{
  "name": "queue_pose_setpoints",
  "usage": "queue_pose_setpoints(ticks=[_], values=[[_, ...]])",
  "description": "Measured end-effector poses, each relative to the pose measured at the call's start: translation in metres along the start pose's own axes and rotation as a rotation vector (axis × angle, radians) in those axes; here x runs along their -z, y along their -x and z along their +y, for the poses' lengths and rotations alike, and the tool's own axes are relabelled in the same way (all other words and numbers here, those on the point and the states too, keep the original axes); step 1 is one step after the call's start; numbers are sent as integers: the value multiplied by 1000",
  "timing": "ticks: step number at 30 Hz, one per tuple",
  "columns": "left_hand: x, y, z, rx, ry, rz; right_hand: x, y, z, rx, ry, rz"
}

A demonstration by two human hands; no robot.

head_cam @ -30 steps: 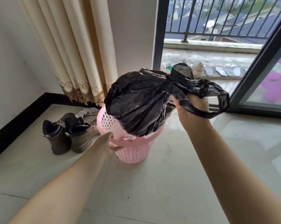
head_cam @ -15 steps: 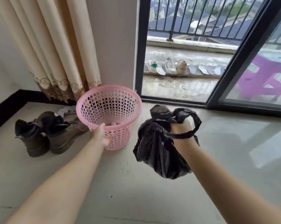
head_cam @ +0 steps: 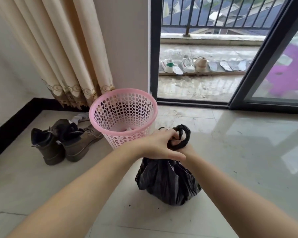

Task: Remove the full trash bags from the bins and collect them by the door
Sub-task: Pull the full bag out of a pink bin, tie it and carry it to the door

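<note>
Trash bag (head_cam: 168, 182): black, crinkled and bulging, it is sitting or hanging just above the pale floor (head_cam: 247, 169), on the near side of the pink bin; whether its base is touching the tiles cannot be told.
Bag neck (head_cam: 181, 138): knotted handles are looping up between the hands, likely gathered so the load is staying closed for carrying.
Left hand (head_cam: 159, 146): fingers are curling round the neck from the bin side.
Right hand (head_cam: 186, 149): mostly hidden behind the left hand and plastic; it is gripping the handles.
Pink bin (head_cam: 123, 117): upright and perforated, the bag now being out of it, a pale scrap lying inside.
Boots (head_cam: 64, 140): standing left of the bin.
Balcony door (head_cam: 193, 66): beyond the bin, standing open; probably where the bag is heading.
</note>
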State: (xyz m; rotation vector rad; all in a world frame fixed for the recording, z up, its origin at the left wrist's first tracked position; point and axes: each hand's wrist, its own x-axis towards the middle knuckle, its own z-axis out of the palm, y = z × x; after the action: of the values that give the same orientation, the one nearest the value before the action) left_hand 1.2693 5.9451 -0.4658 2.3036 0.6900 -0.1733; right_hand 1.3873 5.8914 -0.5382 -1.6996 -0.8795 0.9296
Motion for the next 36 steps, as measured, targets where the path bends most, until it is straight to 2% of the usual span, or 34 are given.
queue_pose_setpoints(ticks=[2, 6, 8, 11, 13, 15, 18, 20, 24, 26, 28, 31, 33, 36], values=[[-8, -4, 1, -47, -126, 132, -1, -2, -3, -53, 68, 25], [14, -6, -10, 34, 272, 417, 10, -4, -10, -314, -190, 71], [32, -5, -19, 73, 504, 572, 24, -2, -11, -239, -18, 103], [53, -3, -32, 106, 706, 849, 39, 4, -22, 19, 239, 250], [63, -3, -39, 112, 757, 1000, 45, 5, -34, 144, 217, 302], [66, -3, -41, 108, 829, 1072, 49, 5, -51, 199, 74, 299], [63, -1, -37, 42, 814, 1074, 52, 10, -79, 262, -151, 256], [62, 1, -32, -25, 830, 1036, 52, 13, -93, 354, -151, 256], [65, 3, -25, -153, 1214, 868, 49, 17, -110, 515, -186, 322], [62, 4, -22, -135, 1144, 791, 46, 18, -111, 497, -257, 217], [58, 5, -15, -154, 1005, 672, 42, 18, -106, 422, -223, -5], [53, 8, 0, -217, 744, 590, 30, 21, -93, 296, 66, -309], [52, 9, 10, -253, 595, 590, 18, 22, -88, 299, 269, -361], [50, 7, 15, -283, 398, 531, 6, 19, -86, 327, 314, -236]])
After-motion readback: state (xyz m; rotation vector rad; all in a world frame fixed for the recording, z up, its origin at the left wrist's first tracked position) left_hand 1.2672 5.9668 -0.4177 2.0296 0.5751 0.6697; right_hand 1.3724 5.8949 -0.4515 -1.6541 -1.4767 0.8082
